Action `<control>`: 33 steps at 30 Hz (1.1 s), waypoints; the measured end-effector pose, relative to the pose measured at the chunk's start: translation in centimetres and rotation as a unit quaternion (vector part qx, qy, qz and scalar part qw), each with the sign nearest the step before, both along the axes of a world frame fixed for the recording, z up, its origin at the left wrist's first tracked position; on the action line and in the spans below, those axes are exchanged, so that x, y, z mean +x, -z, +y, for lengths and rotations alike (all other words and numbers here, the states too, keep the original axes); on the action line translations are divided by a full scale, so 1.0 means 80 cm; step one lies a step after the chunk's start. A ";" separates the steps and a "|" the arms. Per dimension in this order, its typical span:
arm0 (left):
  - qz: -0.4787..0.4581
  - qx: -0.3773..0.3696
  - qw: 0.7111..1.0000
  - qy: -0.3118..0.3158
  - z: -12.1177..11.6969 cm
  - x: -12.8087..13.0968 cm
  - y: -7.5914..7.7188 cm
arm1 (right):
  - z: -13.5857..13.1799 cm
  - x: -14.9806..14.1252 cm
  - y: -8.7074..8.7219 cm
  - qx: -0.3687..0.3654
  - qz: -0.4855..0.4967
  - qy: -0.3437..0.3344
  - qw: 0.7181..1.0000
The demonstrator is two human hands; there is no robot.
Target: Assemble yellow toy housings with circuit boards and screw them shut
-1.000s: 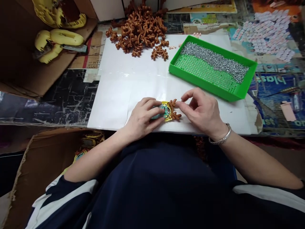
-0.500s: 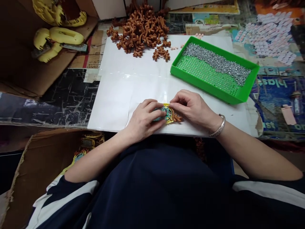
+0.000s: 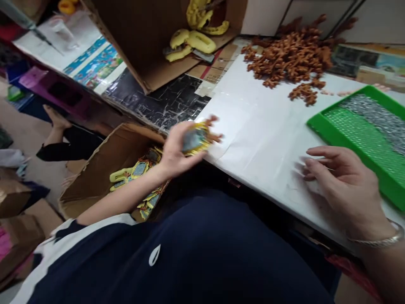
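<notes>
My left hand (image 3: 173, 153) is closed round a yellow plastic toy part (image 3: 196, 140) with a grey-blue panel and brown branch-like prongs at its far end. It is held up at the worktable's left front edge and is slightly blurred. My right hand (image 3: 352, 188) hovers over the white table surface (image 3: 253, 139), fingers loosely bent and apart, with nothing visible in them. Just beyond that hand stands a green tray (image 3: 325, 122) of small silvery metal pieces. Below my left forearm, similar yellow parts (image 3: 139, 169) lie in a cardboard box (image 3: 95, 169).
Brown branch-shaped plastic pieces (image 3: 291, 55) are heaped at the table's back. Another cardboard box (image 3: 139, 55), holding yellow parts (image 3: 202, 41), stands back left. Small pink pieces (image 3: 346, 92) lie behind the tray. Someone's bare foot (image 3: 57, 117) shows at the far left.
The view has swung left. My left hand has lifted the yellow toy part off the white surface and carried it left. My right hand has come away from it and opened.
</notes>
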State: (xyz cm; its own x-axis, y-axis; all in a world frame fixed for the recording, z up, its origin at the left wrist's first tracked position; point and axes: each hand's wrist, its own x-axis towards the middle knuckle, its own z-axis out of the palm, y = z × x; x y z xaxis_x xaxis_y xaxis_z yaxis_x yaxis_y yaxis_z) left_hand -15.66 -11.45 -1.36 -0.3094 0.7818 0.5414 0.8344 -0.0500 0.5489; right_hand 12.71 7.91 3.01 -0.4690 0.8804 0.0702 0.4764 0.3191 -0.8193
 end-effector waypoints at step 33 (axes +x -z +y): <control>-0.064 -0.110 0.960 -0.250 0.236 -0.244 -0.064 | -0.002 -0.002 0.020 0.174 0.000 -0.143 0.974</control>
